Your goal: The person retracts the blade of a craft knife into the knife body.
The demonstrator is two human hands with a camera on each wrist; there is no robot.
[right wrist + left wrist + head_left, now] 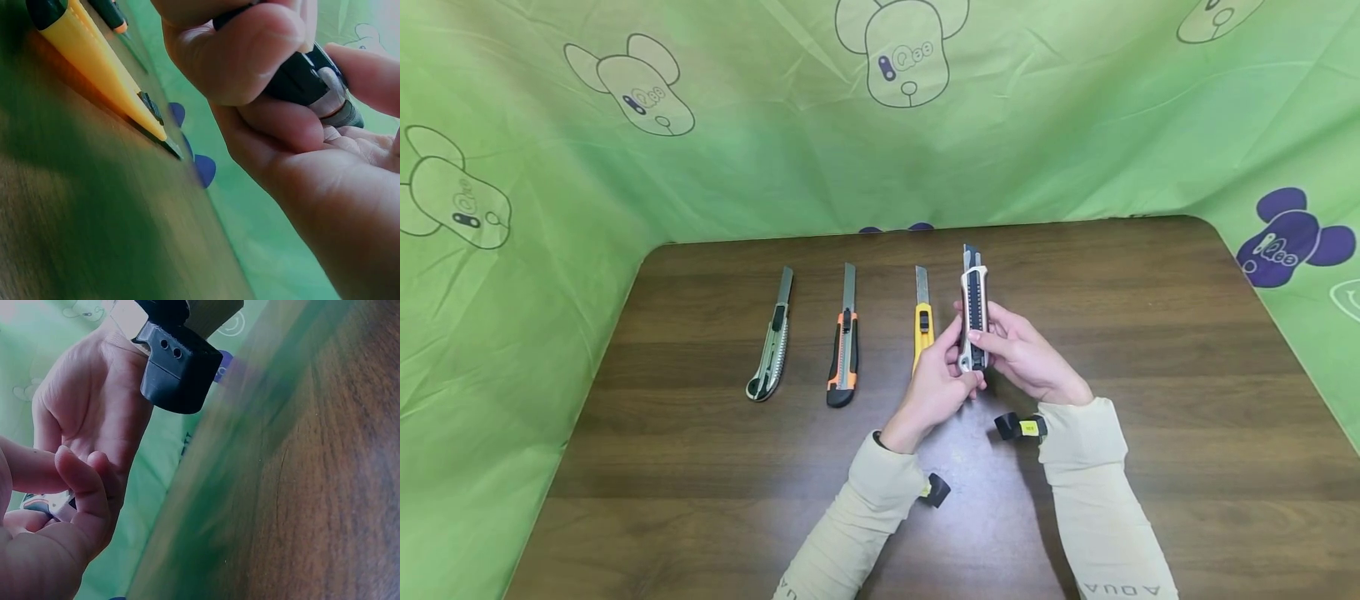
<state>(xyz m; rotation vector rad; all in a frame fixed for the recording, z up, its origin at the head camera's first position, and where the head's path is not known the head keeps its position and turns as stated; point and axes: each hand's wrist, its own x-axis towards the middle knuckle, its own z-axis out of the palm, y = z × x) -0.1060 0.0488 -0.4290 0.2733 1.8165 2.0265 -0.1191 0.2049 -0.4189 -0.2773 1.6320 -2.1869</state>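
Note:
A white-and-black utility knife [975, 300] is held off the table with its blade pointing to the far side. My left hand [934, 385] grips its left side and lower end. From the right, my right hand [1032, 354] holds the handle, its thumb lying on the front face. Only a bit of the handle [56, 504] shows between the fingers in the left wrist view. The right wrist view shows its dark end [300, 78] among the fingers. Just left of the hands lies a yellow utility knife [922, 321], its lower end hidden by my left hand.
Further left on the wooden table [700, 467] lie an orange-and-black utility knife [843, 358] and a silver-green utility knife [771, 354], both with blades extended to the far side. A green printed cloth [760, 167] hangs behind the table and along its sides.

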